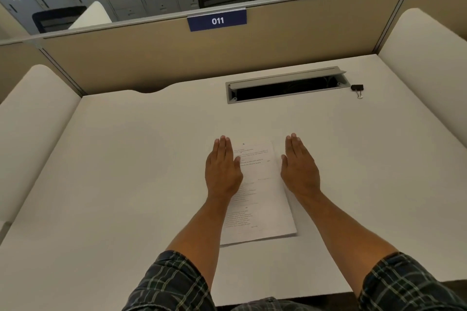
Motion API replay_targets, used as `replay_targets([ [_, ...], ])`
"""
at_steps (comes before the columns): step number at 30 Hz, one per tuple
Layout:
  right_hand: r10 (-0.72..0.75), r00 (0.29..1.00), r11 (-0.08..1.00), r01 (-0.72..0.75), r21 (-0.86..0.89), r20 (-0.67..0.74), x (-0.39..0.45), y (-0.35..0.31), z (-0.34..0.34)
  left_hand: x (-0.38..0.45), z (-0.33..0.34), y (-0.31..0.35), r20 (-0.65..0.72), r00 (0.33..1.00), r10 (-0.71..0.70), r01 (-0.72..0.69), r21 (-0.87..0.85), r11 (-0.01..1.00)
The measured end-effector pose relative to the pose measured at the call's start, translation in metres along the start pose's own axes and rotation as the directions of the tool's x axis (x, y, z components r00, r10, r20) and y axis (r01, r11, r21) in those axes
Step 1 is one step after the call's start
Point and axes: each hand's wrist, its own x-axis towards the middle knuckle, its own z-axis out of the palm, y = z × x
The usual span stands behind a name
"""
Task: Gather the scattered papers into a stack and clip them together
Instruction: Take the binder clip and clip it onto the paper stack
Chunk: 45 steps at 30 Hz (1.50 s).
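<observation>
**Squaring the stack, clip not picked up yet**

Papers are lying in one pile near the front middle of the desk, printed side up, slightly rotated against the desk edge. No loose sheets are showing anywhere else, so gathering is looking done; can't tell how many sheets are in the pile.

Left hand is sitting flat and open, fingers together, along the left long edge, partly covering it. Right hand is also flat and open, pressing at the right long edge. Neither is gripping anything. Both are working as guides, pushing inward.

Binder clip is sitting at the far right of the desk, just beside the right end of the cable tray, well apart from the papers, handles toward the person.

How I'd be doing this step:
- Pushing evenly from both sides so the sheets are sliding rather than buckling in the middle.
- Squaring the top and bottom edges too; the side squeeze is only fixing one axis. The near right corner is looking slightly offset.
- Keeping the left hand pinning the stack while the right is reaching for the clip, otherwise the sheets are likely fanning out again.
- Clipping at a top corner or the top edge, jaws pushed fully onto the stack.

Risk: the smooth desk is letting the sheets skate when pressure is coming off.
</observation>
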Motion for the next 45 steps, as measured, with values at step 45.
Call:
replay_targets([
  [45, 0.387, 0.91, 0.916, -0.36, -0.179, 0.147, 0.244, 0.297, -0.008, 0.279, 0.222, 0.369, 0.211, 0.833, 0.511, -0.495, -0.127, 0.859],
])
